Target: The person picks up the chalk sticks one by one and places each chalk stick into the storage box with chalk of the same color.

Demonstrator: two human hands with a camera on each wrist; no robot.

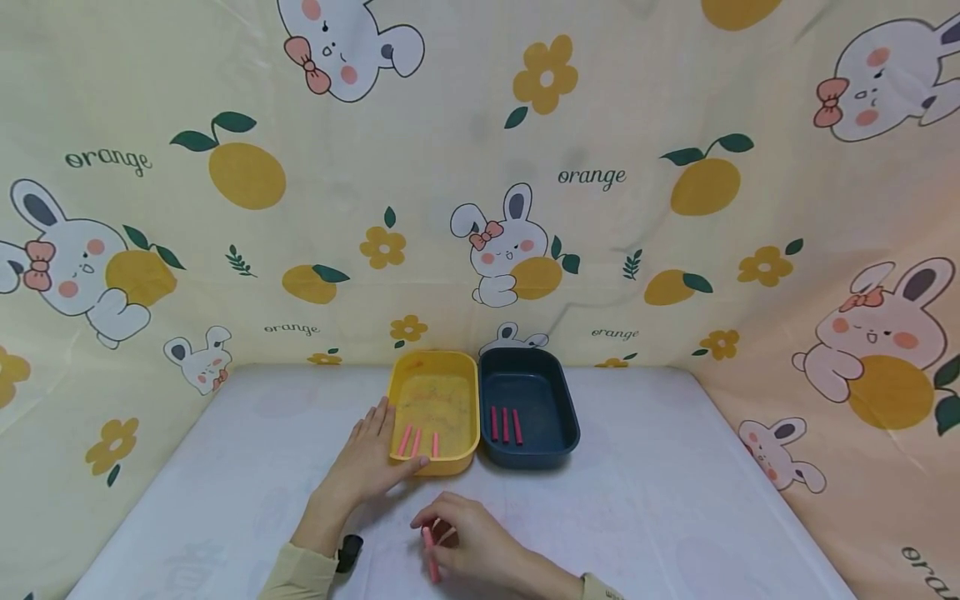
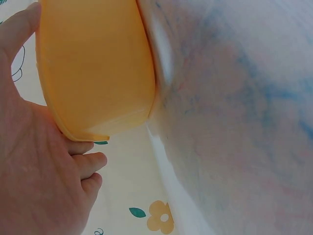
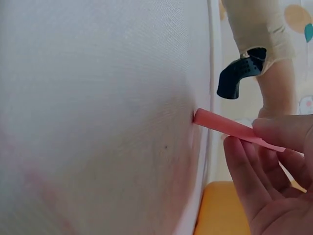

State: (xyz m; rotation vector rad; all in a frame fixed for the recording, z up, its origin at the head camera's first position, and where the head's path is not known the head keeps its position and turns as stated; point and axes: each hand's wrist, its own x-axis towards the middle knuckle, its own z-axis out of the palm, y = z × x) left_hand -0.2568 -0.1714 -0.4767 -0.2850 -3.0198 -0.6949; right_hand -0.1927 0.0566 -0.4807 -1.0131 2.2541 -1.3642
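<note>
My left hand (image 1: 369, 457) rests along the left side of a yellow bin (image 1: 435, 365), fingers stretched out and thumb at its front rim. The left wrist view has the bin's outer wall (image 2: 98, 63) beside that hand. With thumb and fingertips, my right hand (image 1: 474, 537) pinches a pink chalk stick (image 1: 431, 557) in front of the bins. In the right wrist view the stick (image 3: 220, 123) slants, its far end close to the white tabletop. Three light pink sticks (image 1: 417, 442) lie near the front inside the yellow bin.
A navy bin (image 1: 531, 457) stands against the yellow bin's right side, with three darker pink-red sticks (image 1: 506, 425) inside. Both are on a white-covered table (image 1: 637, 500) before a printed cloth backdrop (image 1: 600, 250). A black device (image 1: 349, 553) sits at my left wrist.
</note>
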